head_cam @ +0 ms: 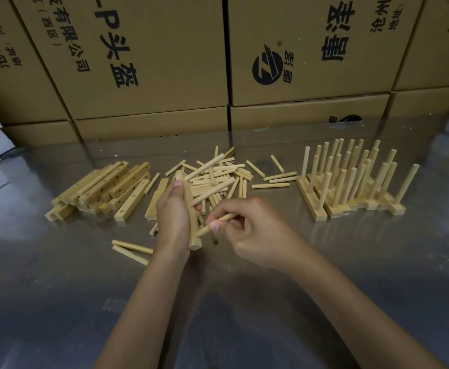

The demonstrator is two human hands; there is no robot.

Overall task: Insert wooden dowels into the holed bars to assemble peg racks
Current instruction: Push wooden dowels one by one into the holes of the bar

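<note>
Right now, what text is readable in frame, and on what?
"P头盔": centre-left carton, printed sideways.
"有限公司": same carton.
"(西区)": same carton.
"地址:": far-left carton, beside a line starting "沧州"; the rest is cut off.
Right carton: round logo and large turned characters, not reliably readable; the small address line is blurred.

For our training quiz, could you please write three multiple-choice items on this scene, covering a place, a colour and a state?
1. Where do the finished racks stand?
A. right of the loose dowel pile
B. left of the bars
C. on the boxes

2. What colour is the print on the cardboard boxes?
A. red
B. black
C. green

3. What does the right hand hold?
A. nothing
B. a box
C. a dowel

Answers: 1 A, they stand far right; 2 B, dark characters; 3 C, fingers pinch it beside the bar in the left hand.
</note>
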